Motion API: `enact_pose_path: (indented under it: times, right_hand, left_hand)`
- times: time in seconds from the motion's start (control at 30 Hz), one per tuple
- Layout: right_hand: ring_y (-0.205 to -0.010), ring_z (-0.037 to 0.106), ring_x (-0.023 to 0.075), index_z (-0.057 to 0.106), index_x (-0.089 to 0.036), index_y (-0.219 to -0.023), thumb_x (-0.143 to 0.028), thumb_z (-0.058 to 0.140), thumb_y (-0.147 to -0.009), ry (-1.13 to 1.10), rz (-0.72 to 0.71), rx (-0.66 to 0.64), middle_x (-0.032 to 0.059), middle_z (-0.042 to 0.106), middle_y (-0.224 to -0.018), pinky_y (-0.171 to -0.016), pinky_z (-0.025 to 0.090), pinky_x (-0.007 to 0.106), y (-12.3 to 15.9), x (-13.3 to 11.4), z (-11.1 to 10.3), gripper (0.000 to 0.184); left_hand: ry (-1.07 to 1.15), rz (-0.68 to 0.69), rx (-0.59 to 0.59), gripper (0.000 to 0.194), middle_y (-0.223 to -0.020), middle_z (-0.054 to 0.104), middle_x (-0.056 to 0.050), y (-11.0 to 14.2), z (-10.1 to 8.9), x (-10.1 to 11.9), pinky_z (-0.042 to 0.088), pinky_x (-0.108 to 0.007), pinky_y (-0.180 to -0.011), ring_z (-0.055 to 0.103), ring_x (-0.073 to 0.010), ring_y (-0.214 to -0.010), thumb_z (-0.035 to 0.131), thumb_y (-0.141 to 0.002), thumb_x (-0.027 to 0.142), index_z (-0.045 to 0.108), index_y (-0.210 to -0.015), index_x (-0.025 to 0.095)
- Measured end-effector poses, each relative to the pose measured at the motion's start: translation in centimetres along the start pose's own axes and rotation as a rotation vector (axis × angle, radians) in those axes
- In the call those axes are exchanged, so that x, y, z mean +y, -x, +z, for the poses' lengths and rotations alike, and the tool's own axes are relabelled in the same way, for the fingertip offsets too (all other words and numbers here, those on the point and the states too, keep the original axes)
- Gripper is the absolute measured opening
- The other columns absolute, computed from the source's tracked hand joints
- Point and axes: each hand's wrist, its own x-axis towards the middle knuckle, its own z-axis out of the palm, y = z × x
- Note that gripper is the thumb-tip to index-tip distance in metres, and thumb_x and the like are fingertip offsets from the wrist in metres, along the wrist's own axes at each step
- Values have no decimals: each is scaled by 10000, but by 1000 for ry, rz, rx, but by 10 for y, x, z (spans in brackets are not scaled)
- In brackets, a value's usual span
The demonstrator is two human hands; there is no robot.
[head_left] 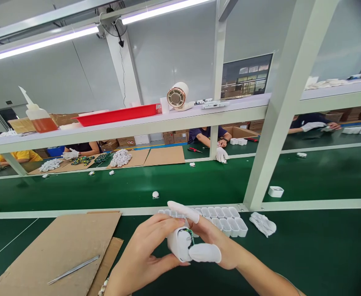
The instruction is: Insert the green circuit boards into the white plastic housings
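In front of me, my left hand is closed round a small white plastic housing, its open side facing right. A green circuit board with a white part on it shows in the opening. My right hand, wearing white finger cots on thumb and index finger, is at that opening. Its thumb touches the rim and its index finger stretches out above the housing; the curled fingers are partly hidden behind the board. Just behind my hands is a group of white open housings in rows.
A white glove lies to the right. Metal tweezers rest on cardboard at left. Beyond a rail, the green conveyor belt carries small assemblies and a white housing. A frame post rises at right; co-workers sit across.
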Motion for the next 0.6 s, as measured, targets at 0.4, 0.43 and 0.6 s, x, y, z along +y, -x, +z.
enact_pose_path:
  times: [0.4, 0.43, 0.6]
  right_hand:
    - [-1048, 581, 198, 312, -263, -1489, -416, 660, -851, 17, 22, 80, 101, 582, -1249, -984, 438, 399, -2, 1, 1, 743]
    - [-1022, 582, 187, 283, -266, -1500, -413, 661, -852, 28, 30, 65, 100, 578, -1244, -982, 439, 400, -1, -2, 0, 765]
    - [-914, 591, 156, 143, -257, -1535, -394, 646, -872, 44, 75, -18, 94, 605, -1164, -904, 490, 374, 2, -15, -5, 843]
  left_hand:
    - [38, -29, 20, 565, -1178, 662, -45, -1, 3, -1, 512, -275, -934, 604, -191, -1097, 752, -775, 310, 518, -1288, 275]
    - [49, -32, 21, 566, -1176, 663, -41, -2, 3, -1, 515, -271, -929, 606, -189, -1097, 754, -773, 306, 520, -1288, 283]
    - [44, -8, 22, 540, -1193, 669, -60, -2, 0, -2, 529, -304, -929, 606, -212, -1115, 735, -792, 283, 529, -1291, 281]
